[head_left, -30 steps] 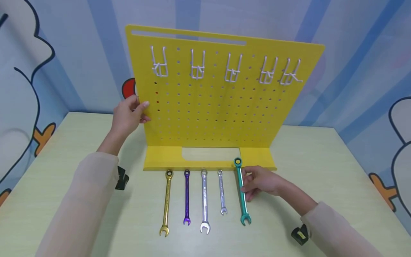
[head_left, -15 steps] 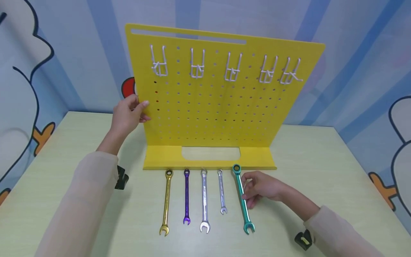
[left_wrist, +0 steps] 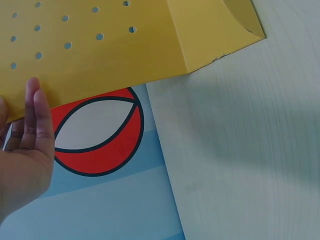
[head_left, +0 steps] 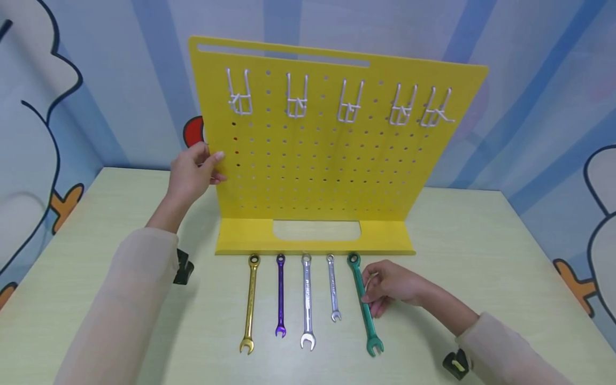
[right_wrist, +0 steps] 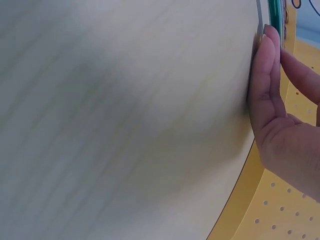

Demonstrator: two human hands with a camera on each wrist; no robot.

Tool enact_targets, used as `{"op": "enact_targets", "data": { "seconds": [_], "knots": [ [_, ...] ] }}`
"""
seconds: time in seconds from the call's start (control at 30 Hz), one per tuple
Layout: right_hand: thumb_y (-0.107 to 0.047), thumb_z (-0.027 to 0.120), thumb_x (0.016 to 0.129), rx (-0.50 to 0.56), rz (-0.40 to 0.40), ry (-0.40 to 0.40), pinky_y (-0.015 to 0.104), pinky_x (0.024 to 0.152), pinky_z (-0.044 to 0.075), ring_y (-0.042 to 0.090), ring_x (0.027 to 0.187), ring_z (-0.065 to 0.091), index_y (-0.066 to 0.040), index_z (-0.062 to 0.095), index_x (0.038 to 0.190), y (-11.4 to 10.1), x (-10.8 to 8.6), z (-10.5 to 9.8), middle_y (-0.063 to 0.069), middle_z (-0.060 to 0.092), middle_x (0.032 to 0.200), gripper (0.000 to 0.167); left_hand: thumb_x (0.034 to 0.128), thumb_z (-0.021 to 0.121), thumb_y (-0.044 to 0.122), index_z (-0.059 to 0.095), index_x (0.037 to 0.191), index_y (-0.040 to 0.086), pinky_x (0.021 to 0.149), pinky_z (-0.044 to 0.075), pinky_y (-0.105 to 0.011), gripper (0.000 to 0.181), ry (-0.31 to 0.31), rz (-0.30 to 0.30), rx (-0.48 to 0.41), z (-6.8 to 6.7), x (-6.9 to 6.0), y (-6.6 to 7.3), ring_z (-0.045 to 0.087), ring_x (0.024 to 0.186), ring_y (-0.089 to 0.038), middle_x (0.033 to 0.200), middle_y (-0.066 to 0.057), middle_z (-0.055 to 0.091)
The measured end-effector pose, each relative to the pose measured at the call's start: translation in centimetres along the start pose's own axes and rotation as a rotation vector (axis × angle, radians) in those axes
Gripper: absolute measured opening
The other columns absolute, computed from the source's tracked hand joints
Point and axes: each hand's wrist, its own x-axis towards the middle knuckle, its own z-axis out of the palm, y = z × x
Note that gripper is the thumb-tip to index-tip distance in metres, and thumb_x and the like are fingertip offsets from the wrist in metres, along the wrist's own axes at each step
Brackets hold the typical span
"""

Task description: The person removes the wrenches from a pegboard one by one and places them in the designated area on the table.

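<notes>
My left hand (head_left: 189, 172) grips the left edge of a standing yellow pegboard (head_left: 317, 166), thumb at its front. In the left wrist view, fingers (left_wrist: 42, 120) lie at the board's edge. My right hand (head_left: 393, 284) pinches a green combination wrench (head_left: 364, 305) by its shank, its ring end up by the board's base and its open end toward me. In the right wrist view only a short piece of the green wrench (right_wrist: 275, 17) shows beyond the fingers. To its left lie a small silver wrench (head_left: 333, 289), a larger silver wrench (head_left: 307, 302), a purple wrench (head_left: 280, 297) and a gold wrench (head_left: 250, 305).
Several white wire hooks, such as the leftmost hook (head_left: 239, 101), hang in a row near the board's top. The board's base (head_left: 245, 238) stands on a pale wooden table (head_left: 462, 235). Behind is a blue cartoon-printed wall (head_left: 337, 21).
The green wrench, in my right hand, has come down and toward me, its ring end leaving the board's base to line up with the other wrenches. My left hand stays on the board.
</notes>
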Motion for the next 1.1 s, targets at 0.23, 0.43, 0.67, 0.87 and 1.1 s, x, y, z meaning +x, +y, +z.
{"op": "enact_targets", "data": {
  "seconds": [0.23,0.43,0.67,0.87,1.1],
  "knots": [
    [0.005,0.064,0.08,-0.006,0.006,0.033,0.038,0.056,0.057,0.021,0.055,0.063,0.006,0.049,0.092,0.2,0.0,0.1,0.014,0.061,0.067,0.019,0.0777,0.053,0.06,0.051,0.098,0.018,0.058,0.057,-0.03,0.047,0.032,0.043,0.032,0.7,1.7,-3.0,0.066,0.068,-0.019,0.093,-0.003,0.06],
    [0.004,0.064,0.081,-0.001,0.004,0.052,0.039,0.055,0.057,0.022,0.056,0.064,0.007,0.049,0.096,0.4,-0.1,0.1,0.016,0.062,0.07,0.022,0.0772,0.053,0.061,0.051,0.099,0.019,0.058,0.057,-0.029,0.048,0.04,0.041,0.042,0.7,1.5,-2.7,0.066,0.068,-0.018,0.093,-0.002,0.06],
    [0.002,0.062,0.083,-0.021,-0.007,0.061,0.039,0.055,0.057,0.026,0.058,0.065,0.008,0.048,0.097,0.5,-0.2,-0.2,0.015,0.062,0.07,0.02,0.0766,0.052,0.062,0.05,0.099,0.02,0.059,0.057,-0.028,0.048,0.05,0.034,0.057,0.8,1.3,-2.4,0.066,0.067,-0.017,0.093,-0.001,0.059],
    [-0.006,0.065,0.084,-0.095,-0.038,0.123,0.038,0.057,0.057,0.029,0.061,0.065,0.006,0.049,0.097,0.8,-0.4,-1.1,0.014,0.063,0.073,0.023,0.077,0.053,0.061,0.05,0.096,0.018,0.057,0.057,-0.029,0.047,0.054,0.05,0.041,0.8,1.1,-2.3,0.066,0.067,-0.017,0.089,-0.003,0.059],
    [-0.005,0.061,0.086,-0.146,-0.075,0.271,0.037,0.062,0.057,0.028,0.065,0.064,0.006,0.05,0.1,0.6,-0.8,-3.1,0.013,0.065,0.077,0.02,0.0772,0.053,0.06,0.051,0.098,0.019,0.057,0.057,-0.029,0.046,0.059,0.036,0.038,0.9,1.3,-2.5,0.066,0.067,-0.018,0.092,-0.001,0.06]
  ]
}}
